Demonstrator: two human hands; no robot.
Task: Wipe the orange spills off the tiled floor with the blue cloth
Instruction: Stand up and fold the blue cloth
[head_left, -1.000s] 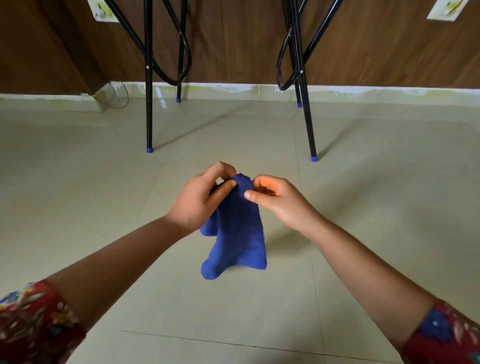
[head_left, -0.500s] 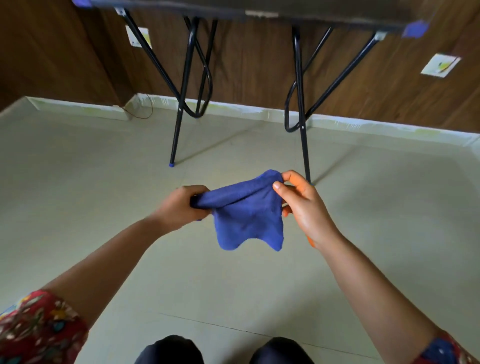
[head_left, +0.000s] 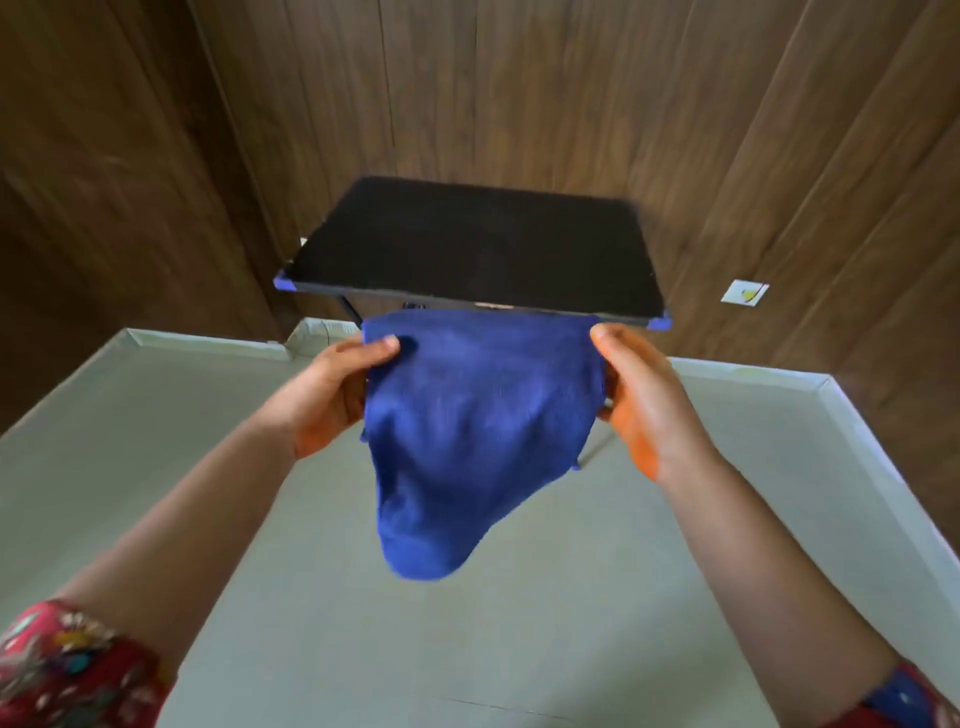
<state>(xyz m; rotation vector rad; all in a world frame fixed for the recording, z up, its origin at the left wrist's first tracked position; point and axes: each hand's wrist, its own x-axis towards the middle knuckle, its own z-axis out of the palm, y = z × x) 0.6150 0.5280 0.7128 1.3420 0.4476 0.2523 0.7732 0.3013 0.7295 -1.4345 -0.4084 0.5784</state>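
Note:
The blue cloth (head_left: 478, 431) hangs spread in the air in front of me, its top edge stretched level and its lower part sagging to a rounded point. My left hand (head_left: 332, 395) pinches its upper left corner between thumb and fingers. My right hand (head_left: 644, 395) grips the upper right corner; orange stain shows on the heel of both palms. Below lies the pale tiled floor (head_left: 467, 649), with no orange spill visible on it.
A small black-topped folding table (head_left: 478, 249) with blue corner caps stands just beyond the cloth against the dark wood-panelled wall (head_left: 571, 93). A white skirting (head_left: 883, 467) edges the floor. A white wall socket (head_left: 744, 294) sits low on the right.
I have risen, so the view now looks down on the tabletop. My hands have moved apart and upward, stretching the cloth wide between them.

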